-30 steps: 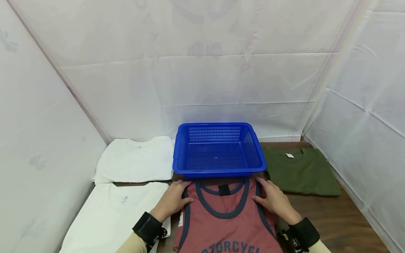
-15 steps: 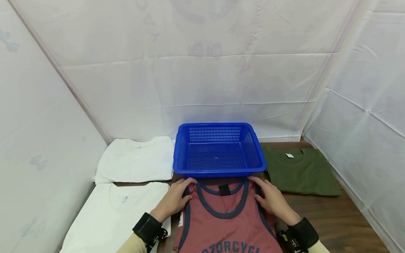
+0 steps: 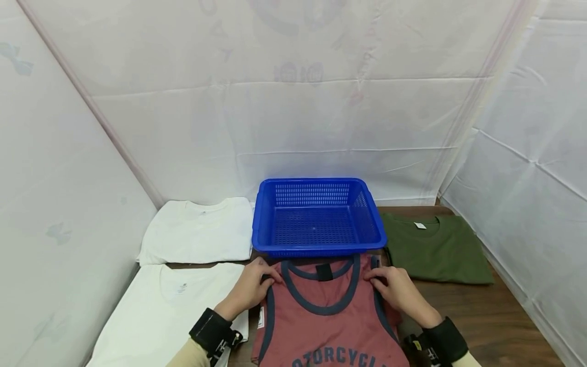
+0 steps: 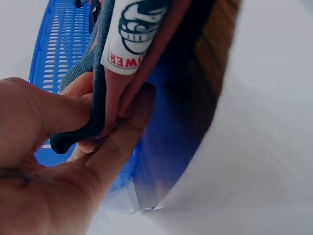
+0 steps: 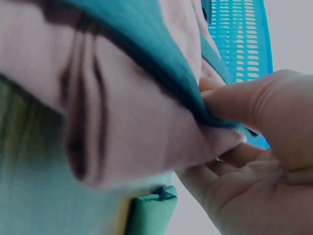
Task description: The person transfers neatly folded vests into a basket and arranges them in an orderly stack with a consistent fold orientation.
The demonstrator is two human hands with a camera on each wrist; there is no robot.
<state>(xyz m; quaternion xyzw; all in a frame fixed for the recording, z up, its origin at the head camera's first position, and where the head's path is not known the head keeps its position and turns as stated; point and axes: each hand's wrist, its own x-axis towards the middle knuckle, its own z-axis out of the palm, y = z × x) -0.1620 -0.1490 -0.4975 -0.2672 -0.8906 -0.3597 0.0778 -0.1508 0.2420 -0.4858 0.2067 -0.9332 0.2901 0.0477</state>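
A dusty-red tank top (image 3: 316,331) with dark blue-grey trim, a black neck label and dark lettering lies in front of me. At its left shoulder my left hand (image 3: 249,288) pinches the strap between thumb and fingers; the left wrist view shows the trimmed edge of the tank top (image 4: 100,93) gripped there, beside a white printed patch. My right hand (image 3: 401,290) pinches the other shoulder, and in the right wrist view the thumb presses on the trim of the tank top (image 5: 142,107) with the fingers underneath. The lower part of the garment is out of frame.
Just beyond the tank top stands a blue plastic basket (image 3: 316,251). Two white shirts lie on the left, a far one (image 3: 197,234) and a near one (image 3: 160,316). A folded green T-shirt (image 3: 440,255) lies right on the brown wooden table (image 3: 486,321). White cloth walls surround it.
Both hands were resting with fingers spread on the shoulders; now they have curled and pinch the straps. The right shoulder edge of the tank top has risen slightly.
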